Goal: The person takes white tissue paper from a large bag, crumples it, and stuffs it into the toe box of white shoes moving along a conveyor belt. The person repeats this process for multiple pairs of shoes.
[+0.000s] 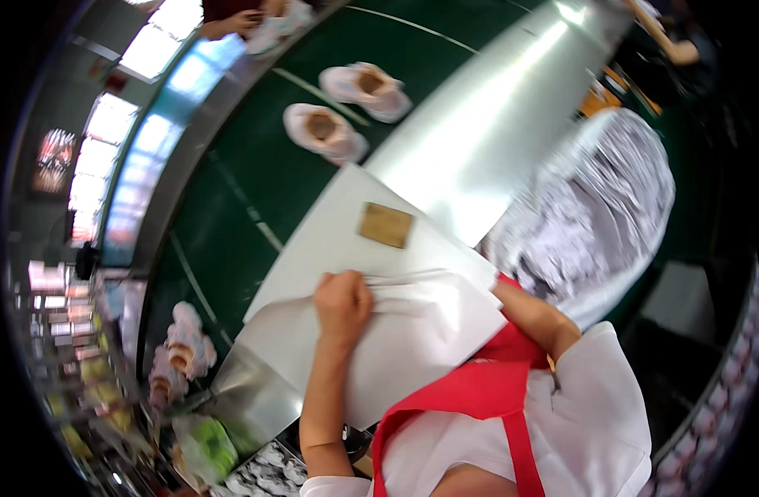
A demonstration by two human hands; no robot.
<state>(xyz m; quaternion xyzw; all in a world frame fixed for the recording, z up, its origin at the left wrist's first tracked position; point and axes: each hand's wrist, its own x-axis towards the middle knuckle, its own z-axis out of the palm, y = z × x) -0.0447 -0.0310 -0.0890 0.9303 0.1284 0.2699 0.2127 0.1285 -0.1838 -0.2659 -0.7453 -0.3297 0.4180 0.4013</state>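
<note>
My left hand (344, 306) is closed in a fist at the creased edge of a large white sheet (404, 340), which looks like paper. Its folds run rightward from my knuckles. This sheet lies bent toward me over a second flat white sheet (321, 240). On that one, beyond my fist, rests a small brown rectangular piece (386, 225). My right forearm (533, 319) reaches in from the right, and its hand is hidden under the sheets' right corner.
Two pale shoes (326, 132) stand on the green conveyor belt (222, 207), and more shoes (181, 348) sit at lower left. A metal surface (479, 124) runs along the belt. To my right is a white-rimmed bag (595, 207) of crumpled greyish material. Other people work at the far end.
</note>
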